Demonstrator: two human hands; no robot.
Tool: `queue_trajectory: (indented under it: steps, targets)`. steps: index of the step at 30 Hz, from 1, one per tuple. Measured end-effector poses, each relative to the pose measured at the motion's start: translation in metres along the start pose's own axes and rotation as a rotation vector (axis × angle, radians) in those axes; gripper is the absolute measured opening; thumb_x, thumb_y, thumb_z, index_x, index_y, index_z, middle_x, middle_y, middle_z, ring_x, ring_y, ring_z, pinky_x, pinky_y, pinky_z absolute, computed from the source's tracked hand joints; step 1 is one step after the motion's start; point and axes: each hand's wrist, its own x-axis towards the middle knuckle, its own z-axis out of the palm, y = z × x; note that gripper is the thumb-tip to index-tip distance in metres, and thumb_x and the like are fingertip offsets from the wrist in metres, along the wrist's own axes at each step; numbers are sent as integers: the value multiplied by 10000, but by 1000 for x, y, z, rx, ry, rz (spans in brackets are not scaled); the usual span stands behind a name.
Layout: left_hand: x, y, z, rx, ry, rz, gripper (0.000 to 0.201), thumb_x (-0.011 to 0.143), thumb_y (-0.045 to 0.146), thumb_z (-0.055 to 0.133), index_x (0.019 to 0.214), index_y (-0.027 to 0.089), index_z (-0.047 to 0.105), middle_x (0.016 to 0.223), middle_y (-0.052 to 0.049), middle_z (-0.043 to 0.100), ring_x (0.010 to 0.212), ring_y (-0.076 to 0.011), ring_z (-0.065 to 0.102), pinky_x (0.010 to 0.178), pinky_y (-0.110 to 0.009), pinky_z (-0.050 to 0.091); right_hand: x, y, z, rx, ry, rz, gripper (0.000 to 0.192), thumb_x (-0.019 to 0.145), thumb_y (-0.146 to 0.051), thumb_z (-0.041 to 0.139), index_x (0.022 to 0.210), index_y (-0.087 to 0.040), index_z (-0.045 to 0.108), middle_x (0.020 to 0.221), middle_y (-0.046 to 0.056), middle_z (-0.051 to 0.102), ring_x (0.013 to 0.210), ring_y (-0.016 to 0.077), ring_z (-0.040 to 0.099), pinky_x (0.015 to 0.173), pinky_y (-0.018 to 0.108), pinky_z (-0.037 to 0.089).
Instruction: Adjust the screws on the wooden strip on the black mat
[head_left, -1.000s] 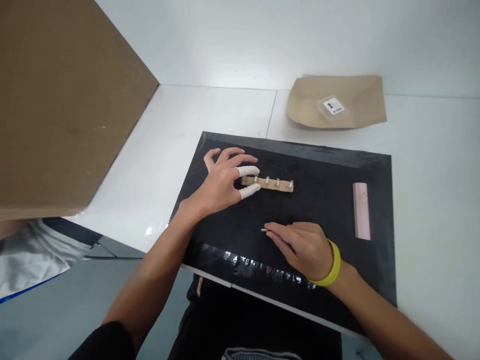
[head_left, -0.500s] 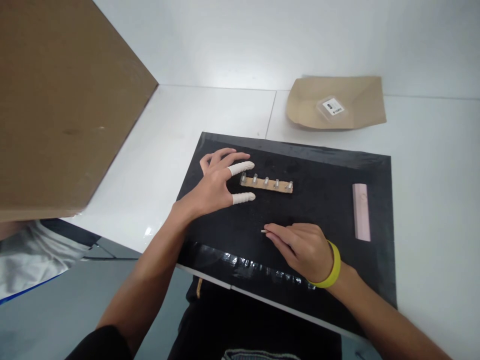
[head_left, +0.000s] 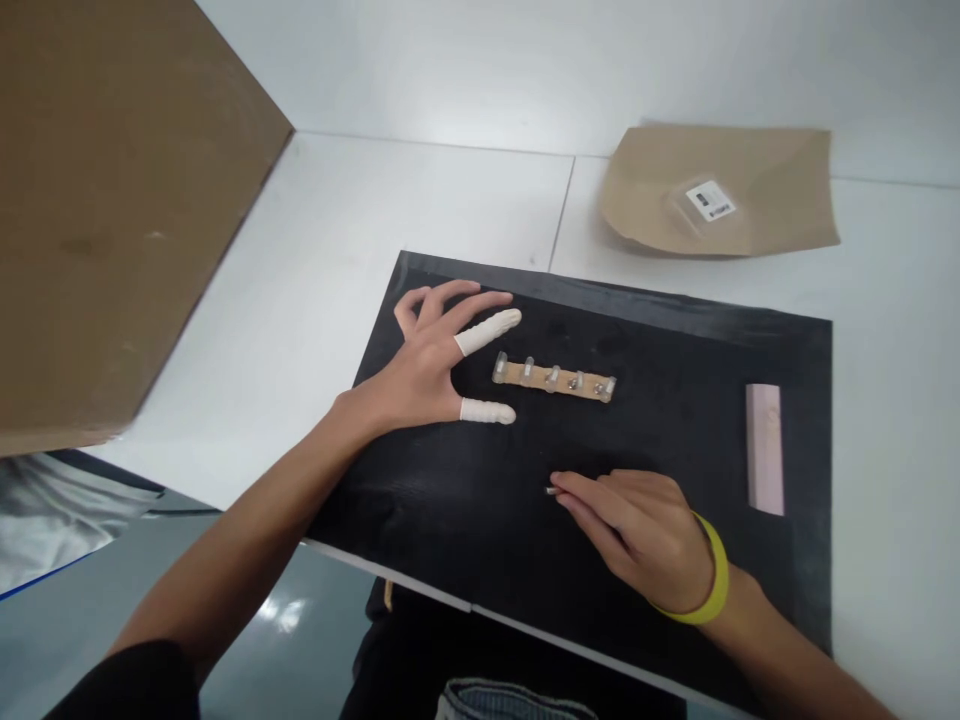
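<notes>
I see the narrow tan strip bearing five small clear pieces (head_left: 540, 379) on the flat black mat (head_left: 442, 500), its near-left end between the spread, white-sheathed fingertips of the open left hand (head_left: 420, 378), untouched; the yellow-banded right hand (head_left: 651, 538) pinches a tiny pale slim piece (head_left: 551, 491); rightward lies a pale pink bar (head_left: 765, 450)

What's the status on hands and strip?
Left hand open, not touching tan strip. Right hand pinching small slim piece. Strip on black mat. No obstruction visible.
</notes>
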Motion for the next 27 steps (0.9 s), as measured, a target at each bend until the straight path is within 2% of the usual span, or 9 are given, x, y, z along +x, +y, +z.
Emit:
queue_trajectory:
  steps: [4, 9, 11, 13, 16, 21, 24, 27]
  targets:
    - [2, 1, 3, -55, 14, -36, 968, 704, 873, 670, 1513, 382, 463, 1590, -82, 477, 1487, -397, 329, 1174, -561, 164, 0, -1, -2, -16, -22, 29, 155, 1026, -156, 572, 1155, -119, 650, 811, -7, 755, 564, 109, 631, 559, 294, 486]
    - [-3, -1, 6, -75, 105, -152, 618, 878, 791, 523, 1361, 420, 624, 1529, -3, 547, 1481, -359, 341, 1190, -551, 169, 0, -4, -2, -67, -50, 42, 146, 1032, -156, 561, 1141, -133, 654, 825, 1, 766, 561, 104, 635, 571, 294, 497]
    - [-4, -2, 7, -71, 149, -164, 560, 952, 755, 403, 1306, 414, 672, 1512, 0, 557, 1475, -338, 345, 1179, -550, 192, 2, -5, -1, -72, -44, 40, 144, 1030, -151, 565, 1136, -128, 659, 827, 3, 768, 563, 99, 638, 575, 286, 500]
    - [-4, -2, 8, -61, 165, -164, 586, 1003, 716, 282, 1260, 406, 708, 1498, 0, 559, 1472, -315, 342, 1169, -544, 211, 6, -8, 1, -69, -34, 33, 138, 1023, -145, 576, 1123, -120, 667, 838, 10, 771, 569, 97, 644, 572, 281, 498]
    - [-4, -2, 9, -35, 167, -193, 638, 1034, 672, 196, 1192, 399, 750, 1480, 1, 561, 1467, -309, 337, 1155, -544, 208, 11, -12, 6, -48, -27, 35, 134, 1011, -134, 590, 1114, -118, 673, 843, 14, 769, 575, 97, 649, 566, 277, 494]
    - [-4, -2, 9, -80, 240, -229, 674, 1062, 604, 153, 1130, 357, 776, 1451, -4, 578, 1438, -310, 371, 1144, -526, 192, 12, -12, 10, -27, 6, 60, 128, 994, -138, 621, 1107, -133, 681, 810, 13, 756, 576, 98, 654, 571, 261, 502]
    - [-5, -3, 6, -128, 246, -268, 663, 1065, 596, 174, 1097, 348, 788, 1446, 6, 596, 1424, -286, 399, 1144, -491, 216, 11, -11, 10, 6, 20, 70, 125, 976, -144, 654, 1094, -161, 689, 769, -6, 734, 575, 96, 648, 582, 250, 508]
    - [-5, -4, 5, -166, 250, -278, 645, 1057, 604, 199, 1062, 348, 792, 1444, 9, 603, 1413, -269, 416, 1149, -486, 232, 10, -11, 10, 0, 4, 57, 113, 961, -168, 676, 1070, -187, 703, 817, -1, 719, 607, 102, 650, 575, 251, 507]
